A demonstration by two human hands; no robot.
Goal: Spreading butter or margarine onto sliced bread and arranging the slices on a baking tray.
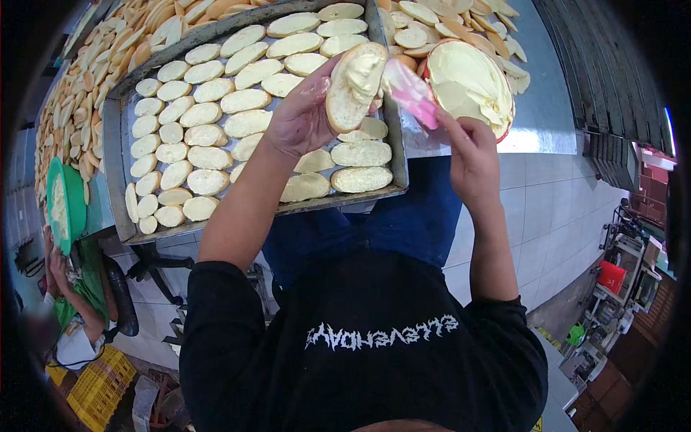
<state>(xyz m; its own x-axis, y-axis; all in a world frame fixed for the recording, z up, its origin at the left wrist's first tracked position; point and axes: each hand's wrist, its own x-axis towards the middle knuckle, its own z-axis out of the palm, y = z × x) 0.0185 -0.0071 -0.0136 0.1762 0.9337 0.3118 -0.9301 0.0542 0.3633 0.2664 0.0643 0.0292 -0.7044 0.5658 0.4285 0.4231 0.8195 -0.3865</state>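
In my left hand (305, 110) lies an oval bread slice (348, 102), with a thick swirl of pale cream on its far half. My right hand (475, 154) grips a pink spatula (413, 100) whose cream-smeared blade is close to the slice's right edge. Just beyond that hand sits a red-rimmed bowl (512, 116) heaped with pale yellow cream (467, 81). Under my left forearm a metal baking tray (120, 162) holds rows of oval slices (208, 157) with a pale coating. My forearm and hand hide some of these.
Loose bread slices (75, 113) are piled left of and behind the tray, with more (486, 32) behind the bowl. At the far left, another person (81, 313) sits by a green basin (75, 202). Yellow crates (102, 386) stand on the floor. Dark metal racking (588, 70) borders the table's right end.
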